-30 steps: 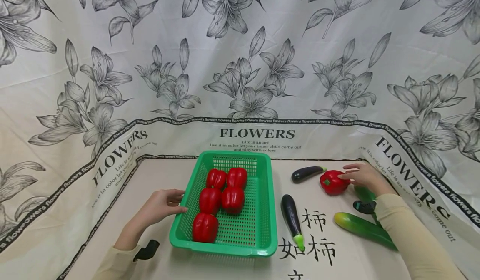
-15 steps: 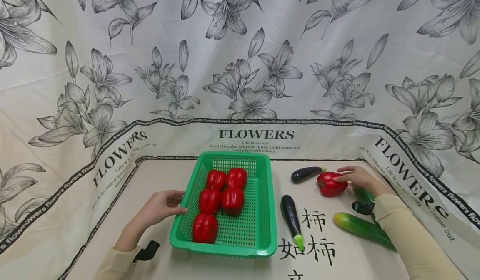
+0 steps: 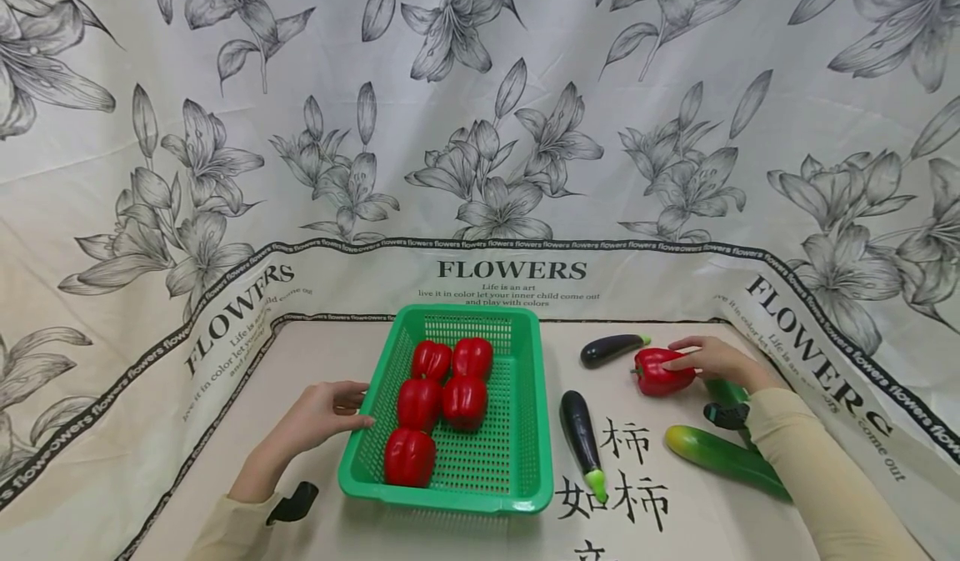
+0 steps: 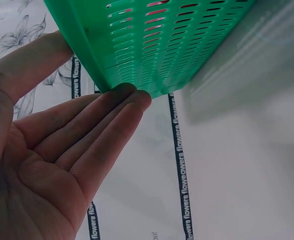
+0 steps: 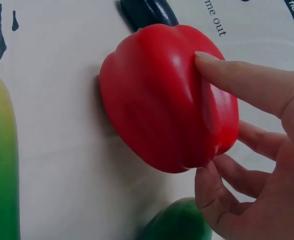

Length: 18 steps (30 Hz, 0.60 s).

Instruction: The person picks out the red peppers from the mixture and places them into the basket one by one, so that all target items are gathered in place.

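Note:
My left hand (image 3: 327,413) holds the left rim of a green plastic basket (image 3: 546,428); in the left wrist view its thumb goes over the rim and the straight fingers (image 4: 109,150) lie against the outer wall. Several red bell peppers (image 3: 409,458) sit in the left part of the basket. Right of it, my right hand (image 3: 716,359) grips another red bell pepper (image 5: 161,100), thumb on its side and the other fingers around its bottom end. That pepper lies on its side with the stem pointing left, close over the table cloth.
Two eggplants (image 3: 583,436) lie between the basket and the right hand, one of them, the far eggplant (image 3: 609,350), just behind the held pepper. A yellow-tipped green cucumber-like vegetable (image 3: 723,457) and another green vegetable (image 5: 179,222) lie by the right forearm. A flowered curtain (image 3: 510,169) surrounds the table.
The right hand has turned the bell pepper so its stem now points left, and shifted it slightly left and nearer. The left hand and the basket stay in place.

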Motion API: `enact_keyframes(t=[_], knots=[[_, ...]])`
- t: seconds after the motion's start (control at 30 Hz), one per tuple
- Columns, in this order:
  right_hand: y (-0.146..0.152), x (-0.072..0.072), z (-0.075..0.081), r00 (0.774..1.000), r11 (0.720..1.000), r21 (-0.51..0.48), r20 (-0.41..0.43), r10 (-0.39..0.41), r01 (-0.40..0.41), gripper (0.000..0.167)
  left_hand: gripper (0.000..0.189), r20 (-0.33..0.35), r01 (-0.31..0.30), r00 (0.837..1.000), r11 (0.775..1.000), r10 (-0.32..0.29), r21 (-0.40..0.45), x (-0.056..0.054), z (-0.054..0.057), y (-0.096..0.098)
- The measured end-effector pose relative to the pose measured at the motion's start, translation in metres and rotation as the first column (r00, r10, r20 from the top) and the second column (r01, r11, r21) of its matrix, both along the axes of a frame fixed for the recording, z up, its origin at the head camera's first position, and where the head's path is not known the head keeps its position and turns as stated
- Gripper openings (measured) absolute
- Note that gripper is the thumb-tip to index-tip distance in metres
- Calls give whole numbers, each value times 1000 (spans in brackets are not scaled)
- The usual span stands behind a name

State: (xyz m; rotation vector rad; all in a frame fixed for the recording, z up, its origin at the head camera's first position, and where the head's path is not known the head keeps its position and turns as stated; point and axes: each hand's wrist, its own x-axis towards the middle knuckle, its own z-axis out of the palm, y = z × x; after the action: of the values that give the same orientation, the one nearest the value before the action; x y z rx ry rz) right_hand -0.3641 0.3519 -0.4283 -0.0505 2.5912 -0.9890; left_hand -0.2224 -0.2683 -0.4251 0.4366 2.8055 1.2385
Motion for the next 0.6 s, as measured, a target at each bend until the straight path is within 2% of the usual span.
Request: enact_keyframes(t=[0.37, 0.6], knots=[[1, 9, 5, 999, 999, 26, 50, 21, -22, 81, 57, 6, -9, 1000, 1000, 9, 0, 1, 2, 1], [0, 8, 2, 995, 997, 64, 100, 23, -30, 82, 57, 3, -12, 1000, 1000, 12, -5, 1, 2, 2]])
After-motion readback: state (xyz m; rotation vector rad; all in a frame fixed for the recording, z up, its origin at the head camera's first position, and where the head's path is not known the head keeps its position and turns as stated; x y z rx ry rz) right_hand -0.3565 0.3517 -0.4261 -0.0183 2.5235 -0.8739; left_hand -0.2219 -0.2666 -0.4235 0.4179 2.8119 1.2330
